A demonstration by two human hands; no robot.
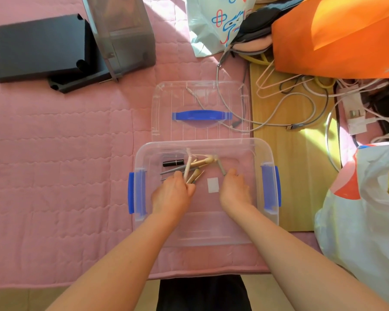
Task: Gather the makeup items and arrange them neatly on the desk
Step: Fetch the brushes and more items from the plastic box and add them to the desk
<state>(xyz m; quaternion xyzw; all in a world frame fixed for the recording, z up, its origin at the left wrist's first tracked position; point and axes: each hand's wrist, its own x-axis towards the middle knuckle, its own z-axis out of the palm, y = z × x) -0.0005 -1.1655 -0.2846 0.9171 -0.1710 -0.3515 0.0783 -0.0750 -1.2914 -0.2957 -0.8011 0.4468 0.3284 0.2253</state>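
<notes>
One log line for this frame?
left hand: grips wooden-handled makeup brushes | right hand: pinches slim grey stick | black lipstick tube: loose in clear plastic storage box

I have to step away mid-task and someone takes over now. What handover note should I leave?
Left hand grips a bundle of makeup brushes inside the clear storage bin.
Right hand holds a grey makeup stick, also in the bin.
Black lipstick tube lies loose on the bin floor; the lid lies behind the bin.
Done: nothing taken out yet. Left: lift everything out and arrange it neatly.
</notes>
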